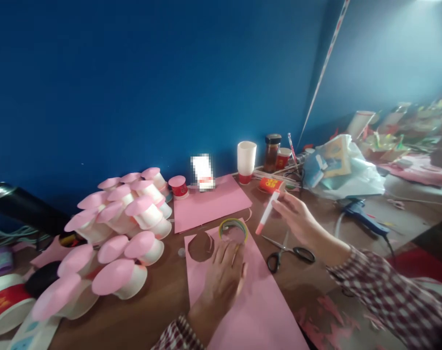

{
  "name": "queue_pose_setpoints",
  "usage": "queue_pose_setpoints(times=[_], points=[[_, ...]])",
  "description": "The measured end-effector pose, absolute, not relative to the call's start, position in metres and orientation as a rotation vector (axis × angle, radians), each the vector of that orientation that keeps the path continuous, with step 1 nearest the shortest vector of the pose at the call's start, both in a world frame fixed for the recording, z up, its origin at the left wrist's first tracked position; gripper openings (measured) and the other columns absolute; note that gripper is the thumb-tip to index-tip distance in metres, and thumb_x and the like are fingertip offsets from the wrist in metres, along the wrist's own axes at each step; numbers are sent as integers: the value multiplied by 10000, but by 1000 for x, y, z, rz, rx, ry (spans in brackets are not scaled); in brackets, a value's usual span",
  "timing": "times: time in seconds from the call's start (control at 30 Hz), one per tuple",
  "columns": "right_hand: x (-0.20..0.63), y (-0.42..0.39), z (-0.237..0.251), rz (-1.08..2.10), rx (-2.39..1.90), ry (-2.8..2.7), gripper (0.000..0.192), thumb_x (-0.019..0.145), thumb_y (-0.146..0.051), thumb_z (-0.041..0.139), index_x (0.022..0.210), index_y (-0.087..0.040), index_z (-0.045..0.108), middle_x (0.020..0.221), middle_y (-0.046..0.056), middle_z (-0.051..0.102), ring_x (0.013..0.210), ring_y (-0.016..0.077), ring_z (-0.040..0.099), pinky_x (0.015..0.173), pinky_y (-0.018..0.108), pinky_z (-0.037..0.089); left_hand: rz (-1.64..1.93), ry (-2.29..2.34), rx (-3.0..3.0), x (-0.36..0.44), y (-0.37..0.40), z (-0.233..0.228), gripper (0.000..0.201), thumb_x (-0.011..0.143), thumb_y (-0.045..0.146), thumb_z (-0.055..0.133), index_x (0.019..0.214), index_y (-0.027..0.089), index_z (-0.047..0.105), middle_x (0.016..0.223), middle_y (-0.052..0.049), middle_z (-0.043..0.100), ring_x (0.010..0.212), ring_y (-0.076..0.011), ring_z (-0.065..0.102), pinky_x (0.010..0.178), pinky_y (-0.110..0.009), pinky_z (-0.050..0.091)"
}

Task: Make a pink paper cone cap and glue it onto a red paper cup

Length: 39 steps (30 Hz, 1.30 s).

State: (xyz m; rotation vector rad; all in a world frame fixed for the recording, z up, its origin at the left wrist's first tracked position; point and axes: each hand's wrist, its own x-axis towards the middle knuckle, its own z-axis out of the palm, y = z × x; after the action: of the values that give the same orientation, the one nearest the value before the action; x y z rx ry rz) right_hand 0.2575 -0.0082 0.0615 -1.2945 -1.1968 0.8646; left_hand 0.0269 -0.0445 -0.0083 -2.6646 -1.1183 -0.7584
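Pink-capped pen (267, 212) sits in right hand (297, 216), above pink paper (257, 301).

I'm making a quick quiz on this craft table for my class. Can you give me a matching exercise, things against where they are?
Things:
1. pen
2. tape ring
3. scissors
4. glue gun

Places:
A. on the table beyond the right forearm
B. on the pink sheet, at the left hand's fingertips
C. in the right hand
D. on the table between the hands

Pairs: 1-C, 2-B, 3-D, 4-A
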Motion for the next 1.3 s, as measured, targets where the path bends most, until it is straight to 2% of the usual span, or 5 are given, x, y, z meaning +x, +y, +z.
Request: queue_pose_setpoints(times=[0.3,0.57,0.73,0.93,1.3], points=[[215,-95,77,1061,-1264,-1277,252,788,-420,636,882,-205,545,738,4,628,668,139,623,616,247,548,-1012,-1732,-3248,15,-89,52,397,826,348,572,1186,204,489,1104,-70,618,997,-180,578,870,-294,477],[219,-98,76,1244,-1250,-1506,205,818,-345,592,940,-193,529,865,50,665,750,151,631,647,253,521,-571,-1882,-3392,6,-99,66,235,914,298,405,722,195,494,652,41,540,584,-98,472,531,-206,335],[225,-98,89,880,-1276,-2196,197,821,-293,606,1006,-226,589,905,29,671,739,151,628,636,241,467,-245,-1745,-3269,3,-100,69,202,902,294,436,750,200,531,677,28,599,597,-123,531,540,-238,319],[212,-108,96,118,-1186,-2808,97,828,-262,627,760,-200,597,656,-2,631,569,159,577,494,278,280,-97,-1585,-3247,2,-107,67,128,881,282,487,841,209,585,775,1,663,714,-174,616,612,-265,381],[217,-103,98,136,-1188,-2811,247,792,-345,669,966,-188,590,804,26,670,691,196,628,539,276,348,-151,-1609,-3203,-15,-107,74,293,915,400,407,749,204,548,689,1,621,638,-160,577,556,-267,312]])
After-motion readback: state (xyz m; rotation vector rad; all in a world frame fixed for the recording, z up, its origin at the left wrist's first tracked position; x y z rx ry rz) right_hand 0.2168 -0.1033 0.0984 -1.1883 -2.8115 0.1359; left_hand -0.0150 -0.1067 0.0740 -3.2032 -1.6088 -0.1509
